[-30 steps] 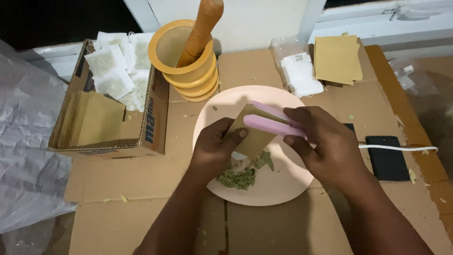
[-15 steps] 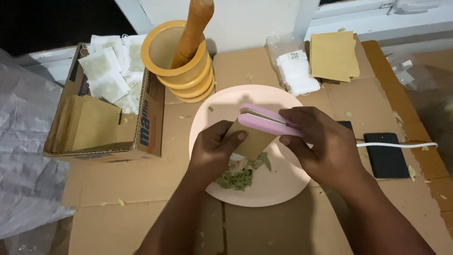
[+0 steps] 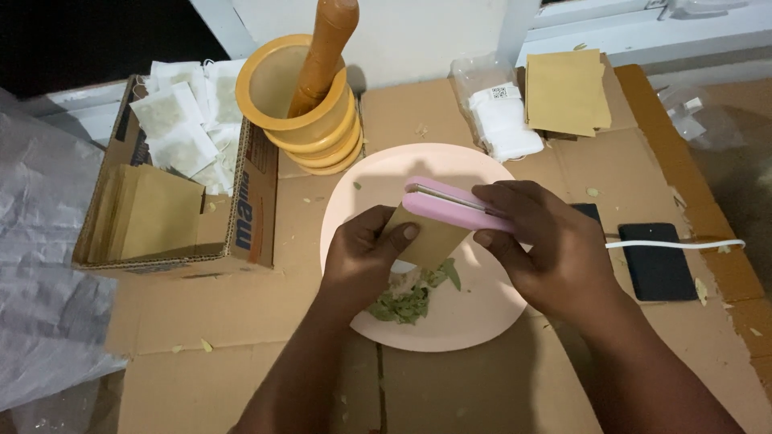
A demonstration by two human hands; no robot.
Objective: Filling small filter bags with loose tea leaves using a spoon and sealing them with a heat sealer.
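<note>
Since the earlier frame, the hands and the pink sealer (image 3: 450, 206) sit slightly lower over the plate (image 3: 362, 181). The right hand (image 3: 547, 245) grips the smooth, bar-shaped sealer, apparently clamped on the top edge of a flat tan paper packet (image 3: 426, 237). The left hand (image 3: 366, 261) pinches the packet just beneath it, above crumbled green leaves (image 3: 406, 301).

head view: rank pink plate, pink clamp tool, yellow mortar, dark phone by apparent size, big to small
1. pink plate, clearly largest, though partly covered by both hands.
2. yellow mortar.
3. pink clamp tool and dark phone look alike; the right hand covers part of the tool, which is also held nearer the camera, so unranked.
</note>
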